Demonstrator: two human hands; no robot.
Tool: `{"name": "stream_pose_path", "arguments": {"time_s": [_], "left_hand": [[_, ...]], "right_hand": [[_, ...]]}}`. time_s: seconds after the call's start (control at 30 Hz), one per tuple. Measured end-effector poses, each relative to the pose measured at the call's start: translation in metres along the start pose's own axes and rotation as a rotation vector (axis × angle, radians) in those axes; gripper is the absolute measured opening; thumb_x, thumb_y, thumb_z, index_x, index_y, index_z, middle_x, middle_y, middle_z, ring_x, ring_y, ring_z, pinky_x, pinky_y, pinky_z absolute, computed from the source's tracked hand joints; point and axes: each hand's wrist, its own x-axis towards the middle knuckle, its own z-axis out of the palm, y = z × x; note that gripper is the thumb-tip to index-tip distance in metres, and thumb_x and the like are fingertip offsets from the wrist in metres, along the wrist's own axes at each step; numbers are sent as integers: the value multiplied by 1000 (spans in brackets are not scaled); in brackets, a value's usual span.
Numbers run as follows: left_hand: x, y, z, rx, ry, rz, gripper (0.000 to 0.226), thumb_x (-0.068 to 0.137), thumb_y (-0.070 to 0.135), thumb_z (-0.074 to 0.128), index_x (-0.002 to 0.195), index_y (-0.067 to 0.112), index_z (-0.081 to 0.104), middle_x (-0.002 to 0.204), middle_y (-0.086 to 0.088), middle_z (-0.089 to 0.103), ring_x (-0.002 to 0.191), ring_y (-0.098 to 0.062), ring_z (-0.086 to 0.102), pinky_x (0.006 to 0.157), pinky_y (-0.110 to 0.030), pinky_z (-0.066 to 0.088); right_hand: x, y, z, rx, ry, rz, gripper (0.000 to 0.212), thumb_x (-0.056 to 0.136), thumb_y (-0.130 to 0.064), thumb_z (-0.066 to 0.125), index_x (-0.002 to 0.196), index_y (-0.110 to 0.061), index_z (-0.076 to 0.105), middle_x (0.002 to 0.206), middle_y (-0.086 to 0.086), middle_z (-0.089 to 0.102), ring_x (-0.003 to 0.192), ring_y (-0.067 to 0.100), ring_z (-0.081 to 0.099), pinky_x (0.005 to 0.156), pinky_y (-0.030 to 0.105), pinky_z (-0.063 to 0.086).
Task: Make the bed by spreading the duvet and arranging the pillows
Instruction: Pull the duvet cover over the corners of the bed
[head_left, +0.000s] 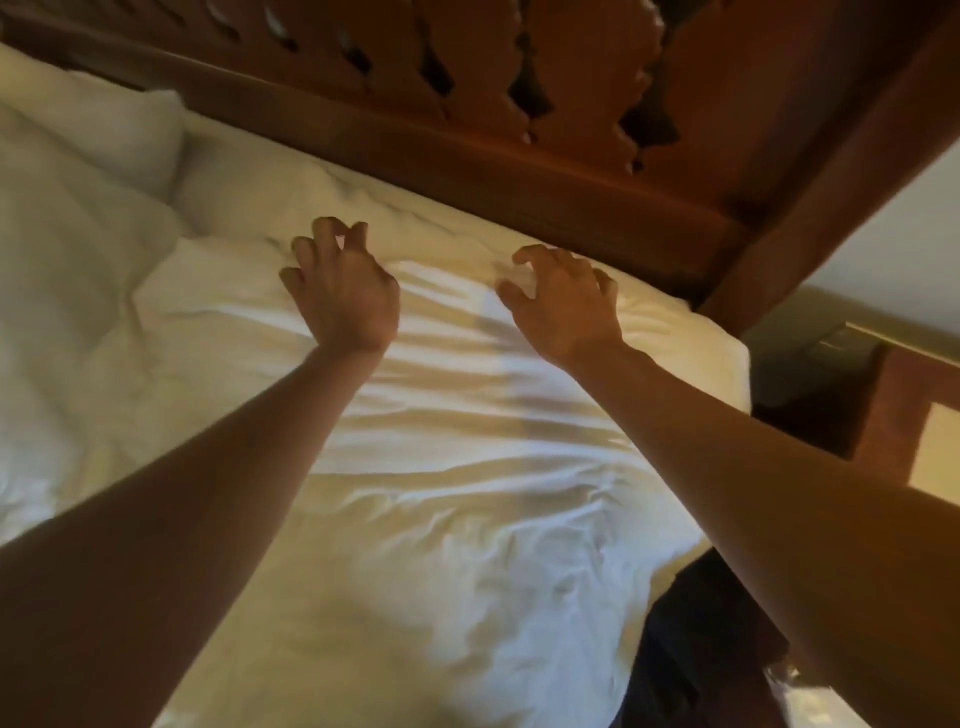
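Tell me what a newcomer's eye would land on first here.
The left hand and right hand reach into the middle of the frame, fingers curled claw-like over rumpled white bedding; whether they grip the cloth cannot be told. Just beyond them a dark carved wooden headboard fills the top, and a pillow lies at the upper left.
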Motion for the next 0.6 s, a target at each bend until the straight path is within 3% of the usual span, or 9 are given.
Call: {"name": "stream_pose_path", "arguments": {"time_s": [0.07,0.13,0.2,0.33,0.47,0.6], "left_hand": [[16,-24,6,82,-165,2,47,94,16,50,140,15,47,148,-9,38,132,-39,33,100,-49,35],[19,-35,16,166,-263,21,40,95,19,49,135,14,52,139,-11,46,129,-40,36,100,-49,36],[15,-36,22,137,-201,25,31,97,19,48,124,13,61,124,-11,54,120,-37,44,94,-46,39],[18,-8,16,-134,81,61,24,93,14,51,109,12,68,107,-12,62,100,-34,57,78,-42,45],[20,13,24,-226,-54,168,26,95,11,49,115,13,67,113,-9,61,105,-27,56,86,-35,43],[28,-14,23,-441,-66,202,28,96,14,54,120,16,68,118,-8,62,108,-25,59,92,-40,48]], "right_hand": [[5,-4,12,-68,-94,28,52,97,-56,44,141,-29,43,145,2,47,135,27,40,114,49,22],[4,-6,21,-140,-98,50,53,96,-55,45,140,-26,46,139,6,51,130,31,43,109,48,25],[5,-9,24,-80,7,83,44,96,-47,49,130,-21,56,124,9,61,119,31,52,103,45,29],[-3,0,16,315,326,240,27,90,-39,59,102,-15,64,99,15,68,100,38,61,90,42,42],[-16,11,17,77,119,412,37,89,-31,61,122,-12,59,122,21,60,118,42,51,101,46,34],[0,-27,20,34,219,212,45,86,-15,63,129,-16,52,134,14,47,129,36,40,112,50,21]]}}
